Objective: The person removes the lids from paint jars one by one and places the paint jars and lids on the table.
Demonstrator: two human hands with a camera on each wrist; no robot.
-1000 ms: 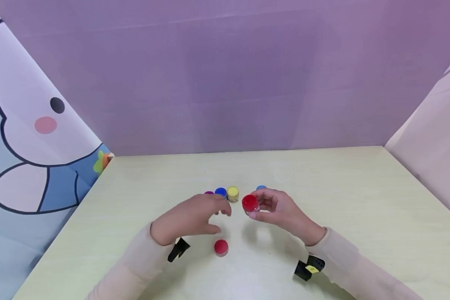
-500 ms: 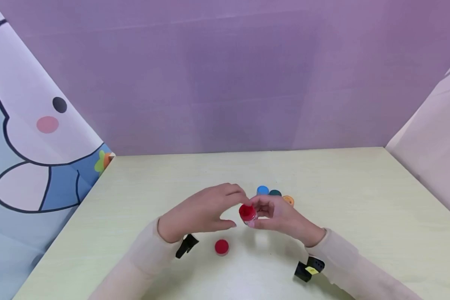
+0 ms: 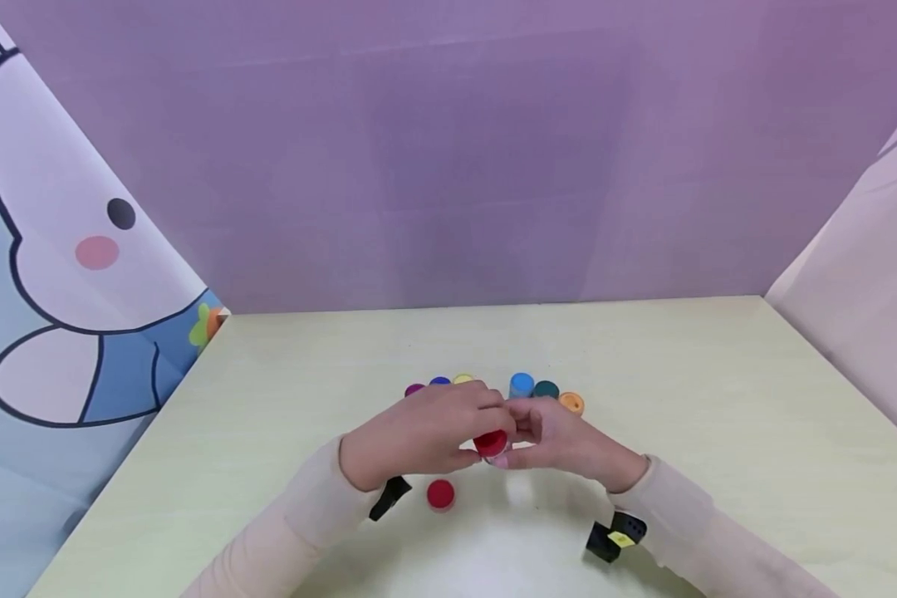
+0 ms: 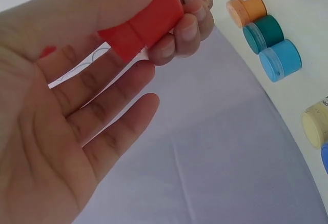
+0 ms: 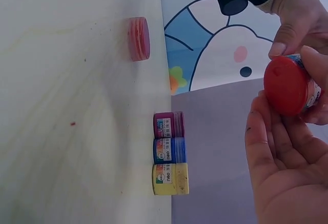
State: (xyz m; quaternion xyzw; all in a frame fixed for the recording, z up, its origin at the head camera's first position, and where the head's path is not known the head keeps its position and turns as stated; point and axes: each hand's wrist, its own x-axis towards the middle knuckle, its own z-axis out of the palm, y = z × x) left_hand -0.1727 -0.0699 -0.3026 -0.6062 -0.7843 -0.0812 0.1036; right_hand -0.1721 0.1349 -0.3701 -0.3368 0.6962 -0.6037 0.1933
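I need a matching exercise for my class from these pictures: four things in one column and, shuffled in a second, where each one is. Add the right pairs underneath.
Column 1
1. red paint jar
2. red lid
3. dark green paint jar
4. dark blue paint jar

Column 2
A. between the light blue jar and the orange jar
B. held by the left hand and the right hand
C. between the purple jar and the yellow jar
D. alone on the table, touching no jar

Right pairs: 1-B, 2-D, 3-A, 4-C
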